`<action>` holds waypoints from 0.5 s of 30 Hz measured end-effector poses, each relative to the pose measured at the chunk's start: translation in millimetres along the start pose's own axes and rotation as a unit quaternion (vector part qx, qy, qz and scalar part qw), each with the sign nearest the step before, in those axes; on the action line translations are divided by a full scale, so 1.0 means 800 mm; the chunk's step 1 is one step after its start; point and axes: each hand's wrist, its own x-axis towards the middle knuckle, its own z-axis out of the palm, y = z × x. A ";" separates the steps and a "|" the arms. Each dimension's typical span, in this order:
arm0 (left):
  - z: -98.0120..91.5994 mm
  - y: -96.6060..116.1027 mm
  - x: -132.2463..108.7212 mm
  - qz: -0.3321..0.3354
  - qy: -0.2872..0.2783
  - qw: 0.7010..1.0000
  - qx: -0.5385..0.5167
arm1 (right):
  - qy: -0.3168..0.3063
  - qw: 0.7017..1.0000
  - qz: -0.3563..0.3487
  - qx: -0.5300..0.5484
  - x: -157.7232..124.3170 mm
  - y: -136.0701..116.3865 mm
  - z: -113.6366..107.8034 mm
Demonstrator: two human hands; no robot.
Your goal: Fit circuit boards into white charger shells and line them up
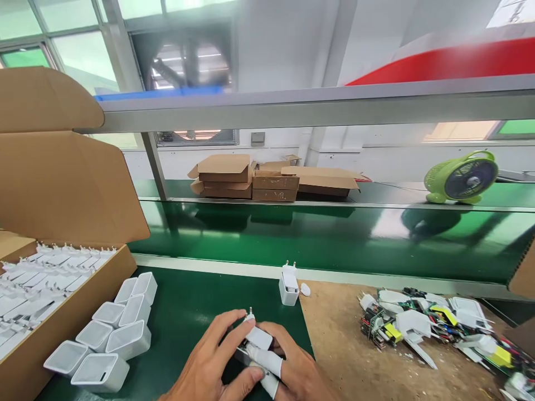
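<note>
My left hand (213,356) and my right hand (298,365) meet at the front middle, closed around a white plug charger (259,337). A metal pin sticks up from its far end; fingers hide most of the body. White coverings wrap some fingertips of my right hand. Beyond my hands stands another white charger (289,285), upright with two pins on top. A small white oval piece (305,289) lies beside it. To the left sit several open white charger housings (100,372) in two rows.
An open carton (121,267) at left holds rows of white plug parts. Circuit boards and broken casings (413,323) are heaped on a brown board (334,345) at right. Behind runs a green conveyor belt (259,236); cartons (273,186) and a green fan (462,177) stand beyond.
</note>
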 end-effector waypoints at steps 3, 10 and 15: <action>0.000 0.006 -0.001 -0.107 0.004 0.993 -0.058 | 0.016 0.998 0.050 0.018 -0.002 0.000 0.006; 0.006 0.005 0.004 -0.172 0.016 0.976 -0.135 | -0.010 0.997 0.041 0.057 0.005 -0.015 -0.015; 0.027 -0.012 -0.014 -0.126 0.033 0.979 -0.154 | 0.062 0.945 0.142 0.289 0.009 -0.004 0.005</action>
